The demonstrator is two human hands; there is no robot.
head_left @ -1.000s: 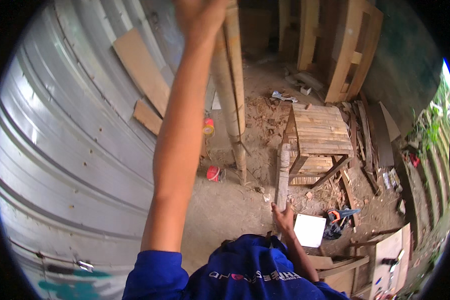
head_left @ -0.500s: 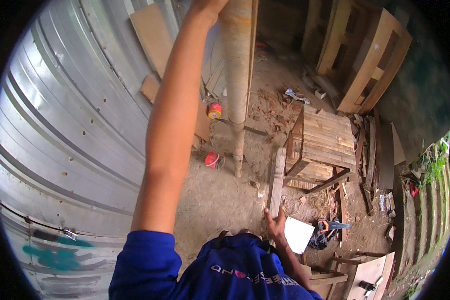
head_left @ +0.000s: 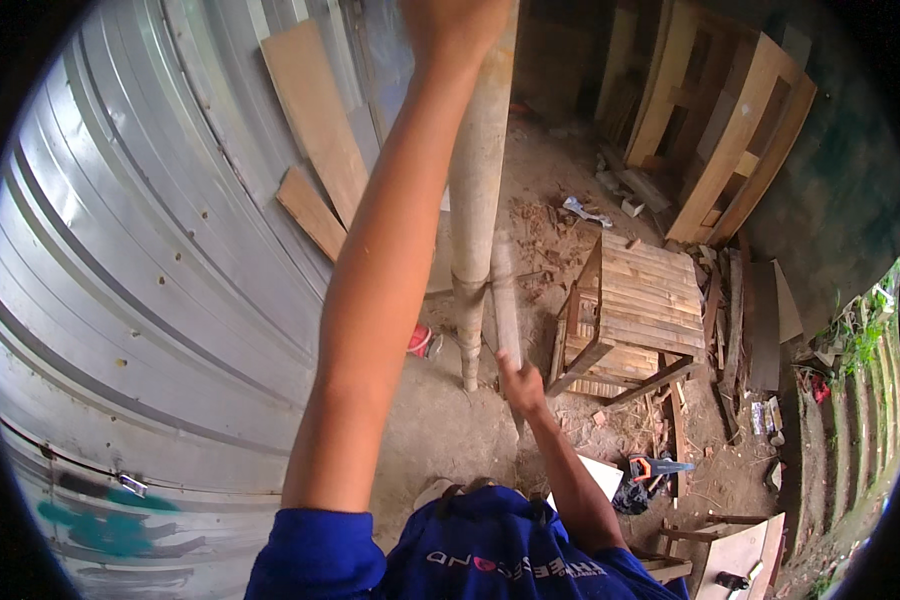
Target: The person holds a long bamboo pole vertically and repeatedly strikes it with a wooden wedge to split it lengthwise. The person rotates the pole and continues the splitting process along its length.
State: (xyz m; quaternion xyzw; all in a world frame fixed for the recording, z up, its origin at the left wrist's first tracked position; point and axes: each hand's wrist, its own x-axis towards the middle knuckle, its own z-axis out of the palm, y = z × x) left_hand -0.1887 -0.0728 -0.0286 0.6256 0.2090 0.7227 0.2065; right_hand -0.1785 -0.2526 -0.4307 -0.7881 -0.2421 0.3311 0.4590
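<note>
Left hand [head_left: 455, 22]: at 12 o'clock, cut by the upper edge, at the upper part of the pole; fingers out of sight, so whether they grip cannot be told.

Right hand [head_left: 520, 388]: just below centre, toward 5 o'clock; fingers closed round the lower part of the stick.

Stick [head_left: 506, 300]: wooden, pale, slightly blurred; right of centre, its far end toward 1 o'clock, just beside the pole; contact cannot be told.

Pole [head_left: 475, 210]: pale, jointed, near upright; from 12 o'clock down to just below centre, foot at the ground.

Stool [head_left: 655, 290]: slatted top, wooden legs; 3 o'clock.

Can [head_left: 420, 340]: red; near centre, toward 7 o'clock, partly behind the left forearm.

Saw [head_left: 660, 467]: orange and black handle, blue blade; 4 o'clock.

Panel [head_left: 604, 476]: white; 5 o'clock, partly behind the right forearm.

Wall [head_left: 150, 300]: ribbed metal; 9 o'clock.

Boards [head_left: 315, 110]: brown, two, leaning; 11 o'clock.
</note>
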